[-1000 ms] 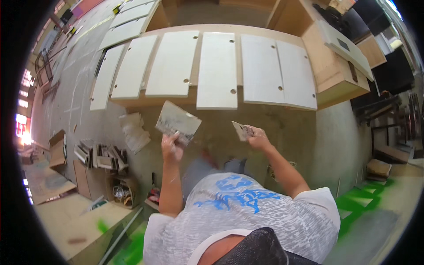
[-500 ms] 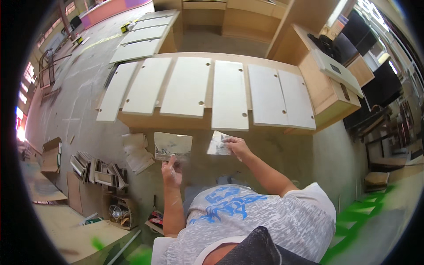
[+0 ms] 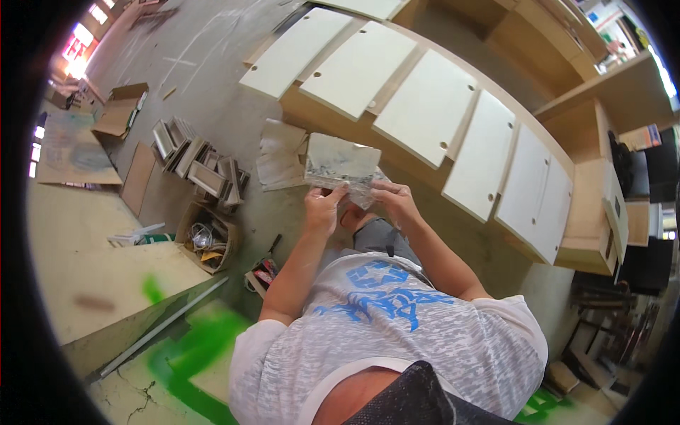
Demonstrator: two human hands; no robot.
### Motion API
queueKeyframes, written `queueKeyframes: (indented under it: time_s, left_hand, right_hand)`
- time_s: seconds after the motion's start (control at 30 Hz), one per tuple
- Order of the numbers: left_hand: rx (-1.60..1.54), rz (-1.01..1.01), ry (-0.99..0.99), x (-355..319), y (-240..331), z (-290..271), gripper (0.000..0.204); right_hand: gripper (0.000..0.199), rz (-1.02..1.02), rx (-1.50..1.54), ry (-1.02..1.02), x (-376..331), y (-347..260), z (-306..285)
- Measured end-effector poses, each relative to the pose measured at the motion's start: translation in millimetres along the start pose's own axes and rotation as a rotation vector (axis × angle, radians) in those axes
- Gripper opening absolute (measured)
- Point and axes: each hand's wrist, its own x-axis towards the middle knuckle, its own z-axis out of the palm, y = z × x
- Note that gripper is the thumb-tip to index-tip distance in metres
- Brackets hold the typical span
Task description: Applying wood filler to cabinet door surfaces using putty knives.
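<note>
My left hand (image 3: 324, 207) grips the lower edge of a flat, pale rectangular board (image 3: 343, 157) smeared with grey material, its thumb on top. Closed on a smaller flat piece (image 3: 363, 191) with grey-white smears, possibly a scraper, my right hand (image 3: 398, 203) is close beside the board's lower right corner. The two pieces overlap in view; whether they touch I cannot tell. Ahead and to the right, several white door-like panels with round holes, among them a wide panel (image 3: 426, 106), lie side by side on a wooden cabinet (image 3: 326, 120).
Crumpled paper-like sheets (image 3: 280, 156) lie on the floor beyond the board. To the left are stacked small frames (image 3: 195, 156), a cardboard box (image 3: 212, 244) of odds and ends, and a pale work surface (image 3: 127, 273). An open carton (image 3: 120, 110) lies farther off.
My view has turned left, so the panels appear farther right and tilted. My hands have come together, bringing the smaller piece up to the board.
</note>
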Motion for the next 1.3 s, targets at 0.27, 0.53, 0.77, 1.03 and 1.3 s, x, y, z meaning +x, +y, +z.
queueKeyframes:
  time_s: [0.27,0.53,0.77,1.03,1.3]
  left_hand:
    - [0.377,-0.037,-0.018,109,44,-4,0.027]
    - [-0.032,-0.261,-0.007,294,39,-155,0.041]
    - [0.276,-0.569,0.458,468,30,-266,0.072]
    - [-0.36,-0.612,0.332,530,56,-216,0.047]
    - [-0.343,-0.343,0.302,572,85,-281,0.04]
  right_hand:
    - [0.013,0.011,0.106,0.072,106,-33,26]
    - [0.014,0.034,-0.161,0.447,165,-76,-3]
    - [0.017,0.059,-0.304,0.803,171,-67,-3]
    - [0.013,0.07,-0.236,1.108,171,-40,55]
    - [0.016,0.114,-0.523,1.115,209,-46,98]
